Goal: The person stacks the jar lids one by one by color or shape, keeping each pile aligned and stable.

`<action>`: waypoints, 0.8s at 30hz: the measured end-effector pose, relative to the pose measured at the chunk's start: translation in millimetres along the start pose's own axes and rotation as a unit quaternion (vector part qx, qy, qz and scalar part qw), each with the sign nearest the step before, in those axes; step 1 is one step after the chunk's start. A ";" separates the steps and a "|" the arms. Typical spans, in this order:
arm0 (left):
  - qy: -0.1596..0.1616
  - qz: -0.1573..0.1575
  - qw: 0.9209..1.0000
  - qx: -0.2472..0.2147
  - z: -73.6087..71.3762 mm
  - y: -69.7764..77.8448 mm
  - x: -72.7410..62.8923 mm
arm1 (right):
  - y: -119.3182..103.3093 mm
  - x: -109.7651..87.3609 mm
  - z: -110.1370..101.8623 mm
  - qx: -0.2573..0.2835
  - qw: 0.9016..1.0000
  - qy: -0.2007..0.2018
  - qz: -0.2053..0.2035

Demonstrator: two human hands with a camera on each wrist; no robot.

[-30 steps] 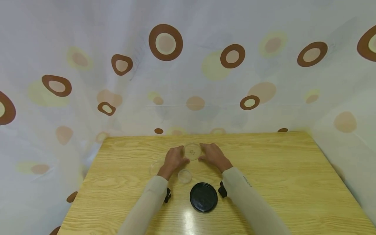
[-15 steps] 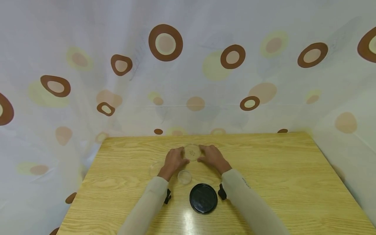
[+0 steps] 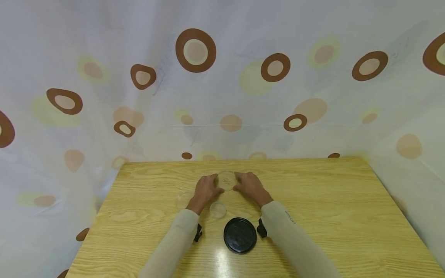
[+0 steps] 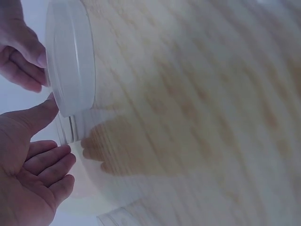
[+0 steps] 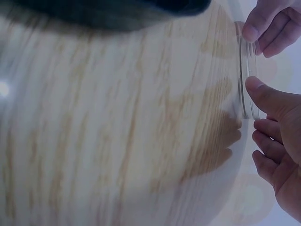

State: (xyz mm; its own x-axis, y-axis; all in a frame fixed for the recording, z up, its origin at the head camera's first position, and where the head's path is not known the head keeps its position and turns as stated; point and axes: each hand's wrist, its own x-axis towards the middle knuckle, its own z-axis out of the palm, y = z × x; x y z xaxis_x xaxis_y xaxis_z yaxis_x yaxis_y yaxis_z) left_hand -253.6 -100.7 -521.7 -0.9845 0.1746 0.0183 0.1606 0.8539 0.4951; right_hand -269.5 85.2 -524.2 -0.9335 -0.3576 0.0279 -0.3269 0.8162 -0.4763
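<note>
A clear round petri dish (image 3: 227, 180) with dark marks on its middle lies near the back of the table. My left hand (image 3: 206, 187) holds its left rim, thumb at the near side and fingers beyond. At the opposite rim my right hand (image 3: 251, 187) grips it the same way. In the right wrist view the petri dish (image 5: 245, 80) shows edge-on between the two thumbs. A smaller clear dish (image 3: 218, 210) stands in front of the left hand; in the left wrist view this clear dish (image 4: 70, 56) partly covers the held one.
A black round plate or lid (image 3: 240, 235) lies nearer the front, between the forearms. Another faint clear disc (image 3: 183, 200) lies left of the left wrist, partly behind it. A patterned curtain (image 3: 231, 96) hangs behind the wooden table (image 3: 313, 216).
The hands and petri dish have shifted very slightly toward me, while the head view itself drifts a little. Both hands keep their hold; the other things stay in place.
</note>
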 end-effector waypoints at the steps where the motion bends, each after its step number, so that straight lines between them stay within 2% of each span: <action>1: 0.001 0.001 1.000 0.001 0.1 0.6 0.1 | 0.3 -0.4 -0.6 0.002 1.000 0.000 0.001; 5: -0.001 0.000 1.000 0.001 -0.7 0.8 -2.0 | 0.9 -1.7 0.0 0.015 1.000 -0.006 0.006; 16: 0.004 0.012 1.000 0.002 -7.4 7.3 -0.6 | 0.8 -2.0 -11.9 -0.027 1.000 -0.007 -0.003; 24: 0.011 0.010 1.000 -0.008 -6.5 11.3 -10.5 | 1.5 -13.2 -12.7 -0.031 1.000 0.003 -0.006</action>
State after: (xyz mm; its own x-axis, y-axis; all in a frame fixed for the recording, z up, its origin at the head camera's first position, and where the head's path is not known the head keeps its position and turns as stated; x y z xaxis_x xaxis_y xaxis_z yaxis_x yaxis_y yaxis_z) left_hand -242.0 -96.1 -510.7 -0.9825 0.1801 0.0472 0.1788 0.8420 0.5089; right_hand -259.6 96.9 -514.1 -0.9306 -0.3640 0.0386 -0.3456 0.8387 -0.4208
